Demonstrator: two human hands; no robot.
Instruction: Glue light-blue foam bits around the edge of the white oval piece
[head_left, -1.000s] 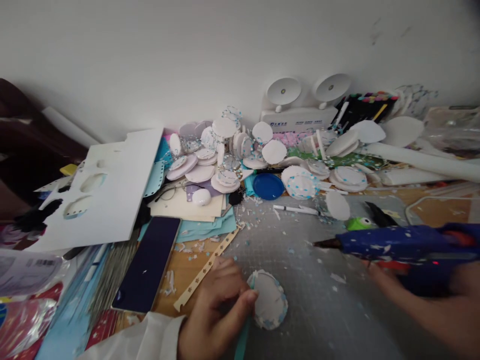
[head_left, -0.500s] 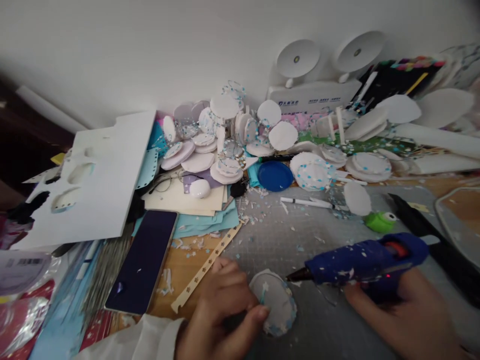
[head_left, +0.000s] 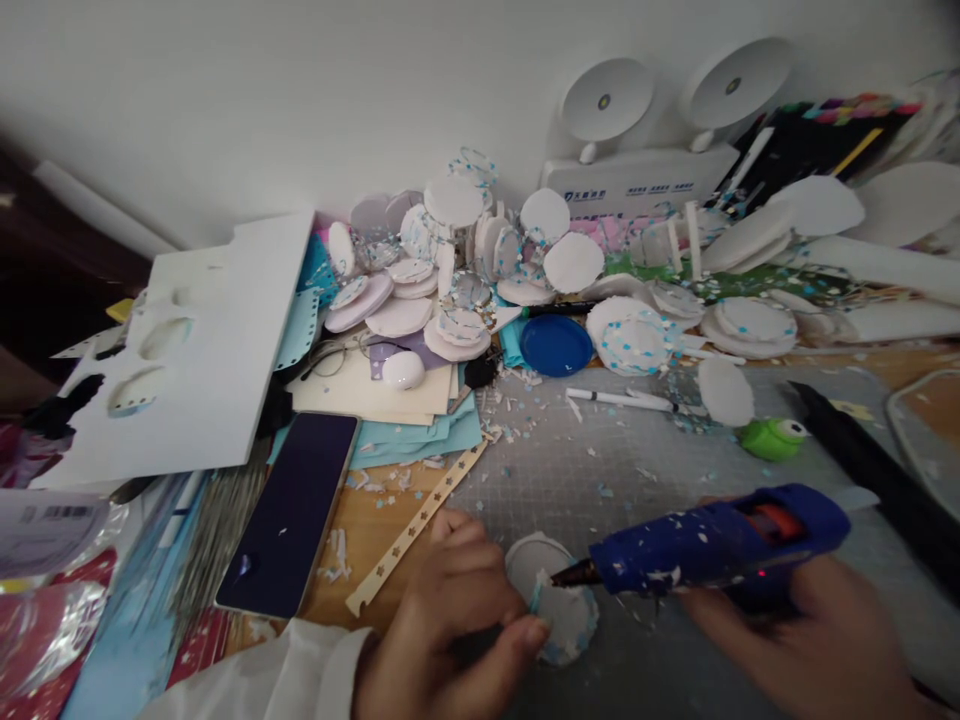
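My left hand pinches the left edge of a white foam disc that lies on the grey cutting mat; a light blue strip runs along the disc's rim under my fingers. My right hand grips a blue glue gun speckled with white bits. The gun's dark nozzle points left and rests at the disc's middle, close to my left thumb.
A heap of white foam discs lies against the wall. A dark phone, a punched paper strip, a blue lid, a white pen, a green punch and a cut white foam board surround the mat.
My right hand has brought the glue gun down and to the left, from above the mat at the right until its nozzle reaches the disc. My left hand stays on the disc.
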